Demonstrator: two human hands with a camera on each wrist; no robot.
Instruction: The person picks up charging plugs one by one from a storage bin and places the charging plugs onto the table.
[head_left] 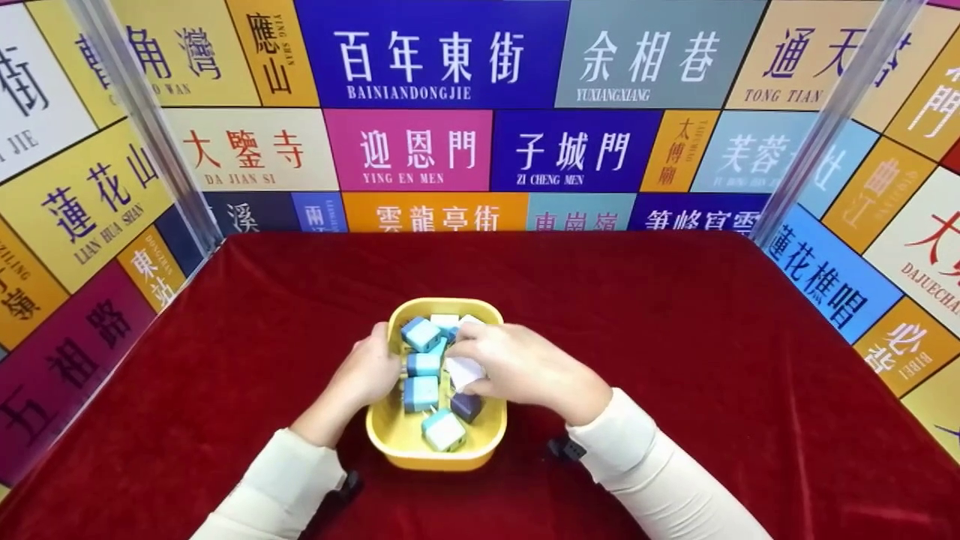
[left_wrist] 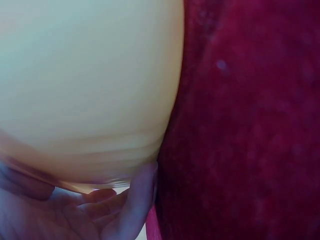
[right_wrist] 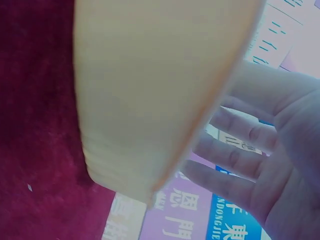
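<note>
A yellow plastic bin [head_left: 431, 459] on the red cloth holds several small cube-shaped plug chargers, mostly light blue with dark blue, some white. My left hand [head_left: 369, 366] grips the bin's left side at the rim; in the left wrist view its fingers [left_wrist: 137, 202] lie against the outer wall. Over the right rim, my right hand [head_left: 517, 365] reaches inside and pinches a white plug charger [head_left: 463, 372] between thumb and fingers. Beside that charger lie a light-blue charger [head_left: 421, 393] and a dark purple one [head_left: 466, 406]. Nearer the front is a pale charger [head_left: 444, 430] with its prongs showing.
Red velvet cloth [head_left: 225, 360] covers the table around the bin. Colourful printed panels [head_left: 409, 150] with Chinese place names stand behind and at both sides. Metal posts [head_left: 825, 120] rise at the back corners.
</note>
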